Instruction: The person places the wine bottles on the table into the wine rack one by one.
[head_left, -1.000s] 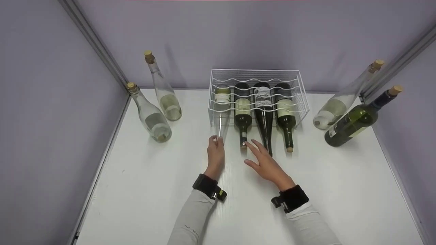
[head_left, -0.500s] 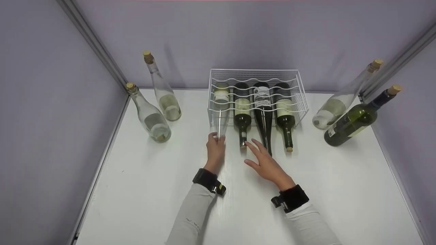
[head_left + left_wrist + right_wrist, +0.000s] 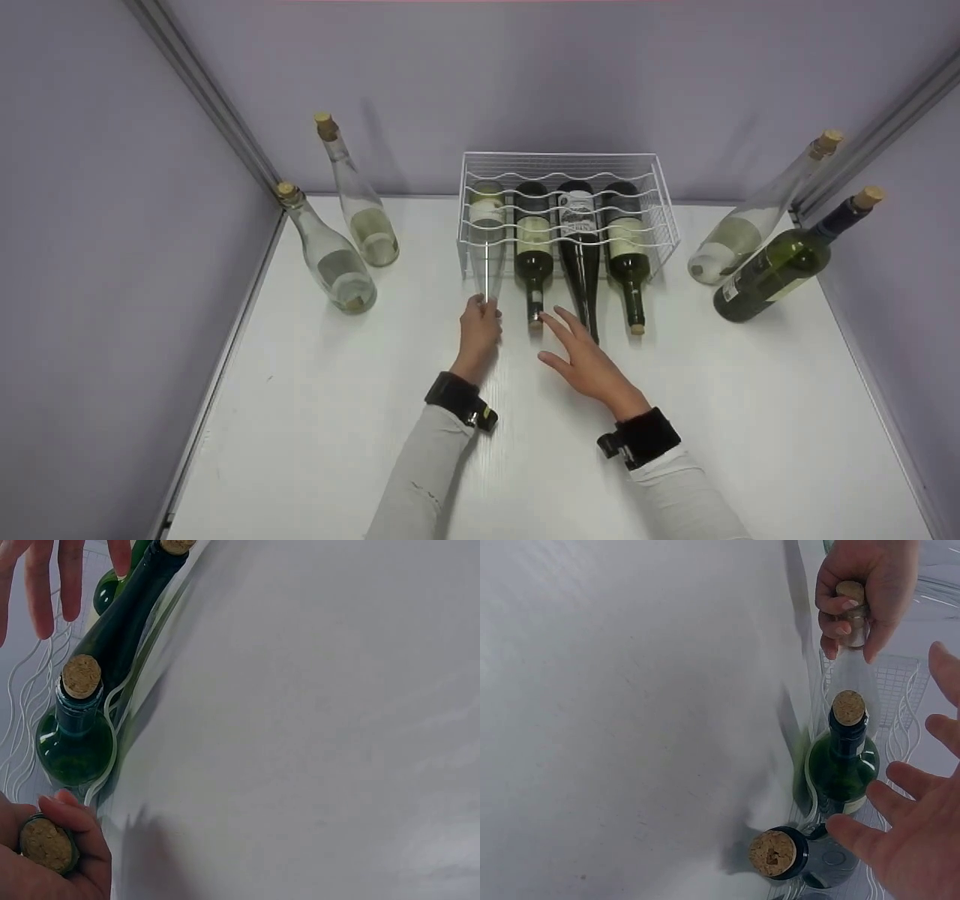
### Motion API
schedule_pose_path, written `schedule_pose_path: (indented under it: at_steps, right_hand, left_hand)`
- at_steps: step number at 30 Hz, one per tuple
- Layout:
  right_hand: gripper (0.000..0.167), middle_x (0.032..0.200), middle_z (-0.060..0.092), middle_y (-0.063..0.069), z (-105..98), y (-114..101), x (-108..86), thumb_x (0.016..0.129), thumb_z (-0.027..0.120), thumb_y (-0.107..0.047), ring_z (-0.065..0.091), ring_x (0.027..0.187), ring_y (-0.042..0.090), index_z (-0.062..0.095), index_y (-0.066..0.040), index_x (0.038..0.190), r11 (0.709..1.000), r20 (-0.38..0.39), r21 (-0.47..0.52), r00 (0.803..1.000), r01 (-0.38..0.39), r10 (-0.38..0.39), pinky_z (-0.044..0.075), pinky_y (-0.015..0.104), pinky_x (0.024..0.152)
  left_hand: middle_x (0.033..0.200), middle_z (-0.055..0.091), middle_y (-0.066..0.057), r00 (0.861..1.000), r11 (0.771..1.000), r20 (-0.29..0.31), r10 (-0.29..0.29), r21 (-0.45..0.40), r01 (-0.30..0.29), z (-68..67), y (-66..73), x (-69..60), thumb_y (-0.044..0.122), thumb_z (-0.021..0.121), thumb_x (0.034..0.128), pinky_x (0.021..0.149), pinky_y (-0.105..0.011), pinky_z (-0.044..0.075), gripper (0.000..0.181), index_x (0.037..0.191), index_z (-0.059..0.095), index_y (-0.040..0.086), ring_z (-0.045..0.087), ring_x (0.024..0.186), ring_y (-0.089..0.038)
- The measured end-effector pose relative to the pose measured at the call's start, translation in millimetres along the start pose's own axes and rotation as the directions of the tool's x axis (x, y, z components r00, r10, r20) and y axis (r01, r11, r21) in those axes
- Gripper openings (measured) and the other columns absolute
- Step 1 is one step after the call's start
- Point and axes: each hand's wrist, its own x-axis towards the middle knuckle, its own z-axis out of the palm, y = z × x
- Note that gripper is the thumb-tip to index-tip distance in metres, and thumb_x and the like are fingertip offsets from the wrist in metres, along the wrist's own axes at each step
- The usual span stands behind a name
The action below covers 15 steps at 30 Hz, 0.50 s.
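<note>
Your left hand [image 3: 478,334] has just curled closer round the clear bottle [image 3: 487,259] lying leftmost in the white rack [image 3: 559,154], so it seems secured, while your spread right hand [image 3: 591,367] holds nothing.

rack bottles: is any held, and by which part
The left grip holds the clear bottle in the rack by its neck; the right grip holds nothing.
</note>
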Motion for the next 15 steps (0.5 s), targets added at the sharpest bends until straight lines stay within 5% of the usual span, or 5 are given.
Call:
schedule_pose_path:
  at_steps: [6, 15]
  right_hand:
    - [0.066, 0.159, 0.021, 0.015, 0.6, -0.9, -0.3, 0.098, 0.061, -0.039, 0.022, 0.144, 0.035, 0.033, -0.022, 0.155, 1.0, -0.006, -0.004, 1.0, -0.001, 0.001, 0.03, 0.056, 0.109]
    - [0.067, 0.16, 0.02, 0.014, 1.7, -0.3, 1.3, 0.098, 0.06, -0.039, 0.021, 0.145, 0.034, 0.031, -0.02, 0.156, 1.0, 0.012, -0.011, 1.0, -0.015, 0.015, 0.029, 0.054, 0.11]
  left_hand:
    - [0.1, 0.059, -0.02, 0.999, 1.0, 0.04, 0.012, 0.002, -0.012, -2.9, -3.2, 0.8, 0.033, 0.037, 0.107, 0.052, -0.027, 0.044, 0.043, 0.134, 0.045, 0.0, 0.047, 0.058, -0.012]
    - [0.101, 0.062, -0.014, 0.996, 0.963, 0.033, 0.078, 0.255, -0.084, -5.4, -1.8, -2.1, 0.04, 0.028, 0.1072, 0.069, -0.037, 0.048, 0.047, 0.124, 0.052, 0.004, 0.057, 0.079, -0.023]
